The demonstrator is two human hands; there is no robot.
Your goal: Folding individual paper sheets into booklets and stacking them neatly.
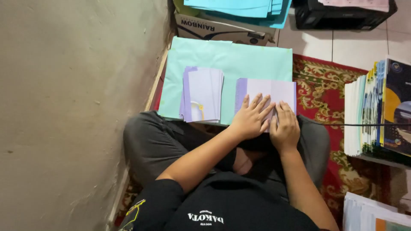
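Both grips released: left hand [249, 119], right hand [284, 128] flat atop lilac booklet [274, 92].

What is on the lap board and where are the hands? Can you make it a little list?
left hand: flat on the purple-edged sheet, fingers spread
right hand: pressing the same sheet, beside the left hand
stack of folded sheets: to the left, untouched
green paper: lies under both
pile of books: at the right, on the red carpet

stacked booklets [376, 111] right | cardboard box [222, 30] top | red patterned rug [321, 85] | wall [64, 107] left
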